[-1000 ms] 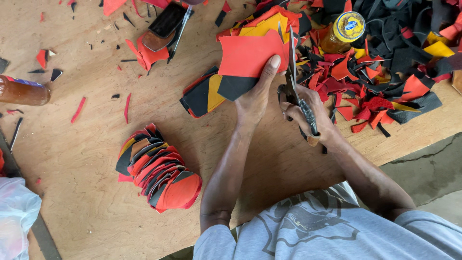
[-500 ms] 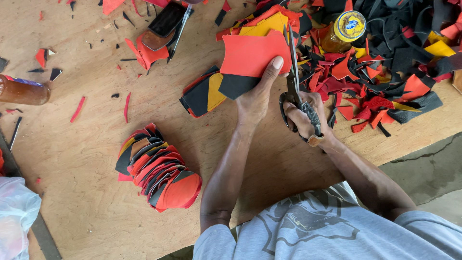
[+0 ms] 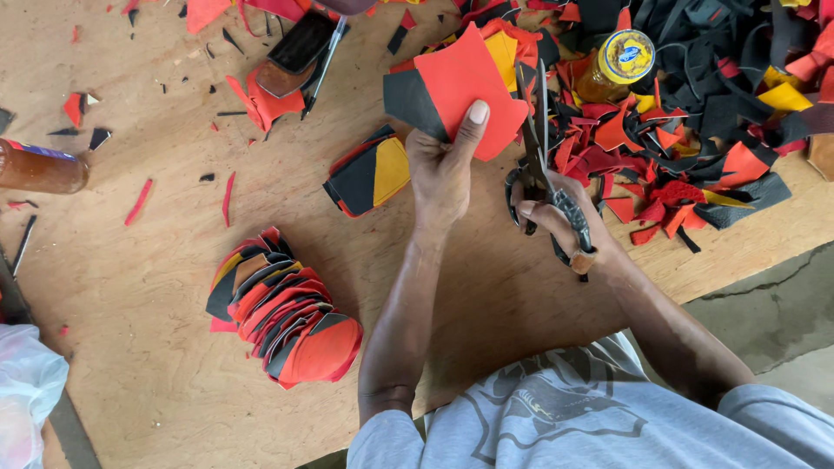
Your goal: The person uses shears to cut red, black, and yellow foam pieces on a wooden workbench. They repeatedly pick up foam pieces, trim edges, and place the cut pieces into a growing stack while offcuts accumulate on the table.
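Observation:
My left hand [image 3: 443,169] holds up a red and black leather piece [image 3: 460,82], thumb pressed on its red face. My right hand [image 3: 556,217] grips dark metal scissors [image 3: 537,139] whose blades point away from me, right beside the piece's right edge. A small stack of black, yellow and red pieces [image 3: 369,174] lies on the wooden table [image 3: 156,365] just left of my left hand. A fanned pile of cut red and black pieces [image 3: 282,308] sits nearer me on the left.
A heap of red, black and yellow scraps [image 3: 695,113] covers the table's right side, with a yellow-lidded jar [image 3: 618,62] in it. A brown bottle [image 3: 39,167] lies at the left edge, a white plastic bag [image 3: 26,391] lower left, a dark tool [image 3: 300,54] at the top.
My left hand lifted the red and black piece off the small stack and raised it upright. The scissors moved in beside its right edge.

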